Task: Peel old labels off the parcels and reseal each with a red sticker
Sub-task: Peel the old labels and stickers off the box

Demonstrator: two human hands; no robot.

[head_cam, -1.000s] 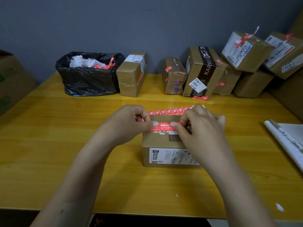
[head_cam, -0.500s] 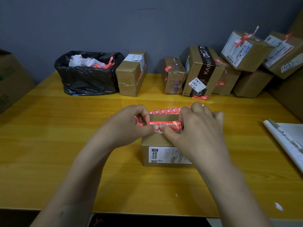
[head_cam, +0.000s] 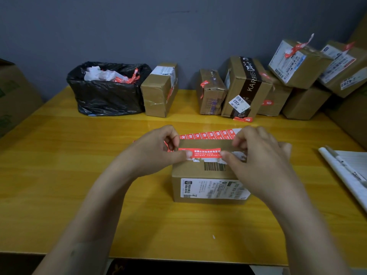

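Here, left hand (head_cam: 156, 149) and right hand (head_cam: 256, 153) pinch red sticker (head_cam: 200, 152) over parcel (head_cam: 208, 175).

Reads "KAR…IES" in pale letters down the dark band (head_cam: 251, 84) of the tall box (head_cam: 234, 92). Shows "4303" on its white tag (head_cam: 239, 104). Carries "4297" on a label (head_cam: 346, 83) of the far-right box (head_cam: 357, 80). Bears white Chinese print, 请确认封签完好再签收, on the red sticker (head_cam: 200, 152) over the parcel (head_cam: 190, 171). Shows a barcode (head_cam: 214, 166) on the parcel's top. Prints too fine to read on the front label (head_cam: 214, 188).
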